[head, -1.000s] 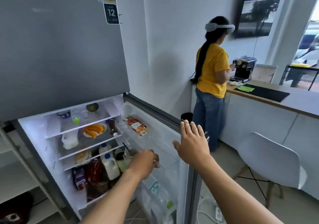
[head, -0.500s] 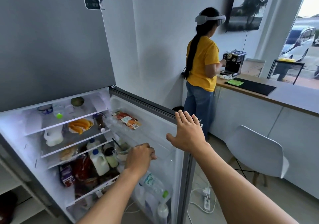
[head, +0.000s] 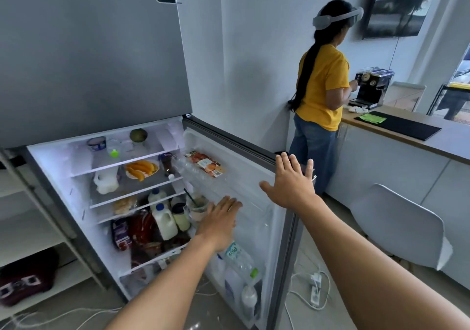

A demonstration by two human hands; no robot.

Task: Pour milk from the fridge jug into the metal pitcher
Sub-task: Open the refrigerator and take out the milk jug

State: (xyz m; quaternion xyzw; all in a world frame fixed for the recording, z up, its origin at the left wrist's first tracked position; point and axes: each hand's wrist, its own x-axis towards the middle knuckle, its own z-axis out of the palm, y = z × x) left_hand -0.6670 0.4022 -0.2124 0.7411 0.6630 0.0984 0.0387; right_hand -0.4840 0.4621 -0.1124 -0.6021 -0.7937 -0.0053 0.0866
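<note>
Nothing is poured yet: the milk jug [head: 162, 221] stands on its fridge shelf, left of the spread, empty left hand [head: 220, 221]; the right hand [head: 291, 186], fingers splayed, rests on the fridge door [head: 244, 156].

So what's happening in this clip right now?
A person stands at an open fridge. The right hand is spread flat against the top edge of the door, and the left hand, open and empty, reaches in towards the shelves. A milk jug with a blue cap stands untouched on a lower shelf. No metal pitcher is in view. Another person works at a coffee machine on the counter.
</note>
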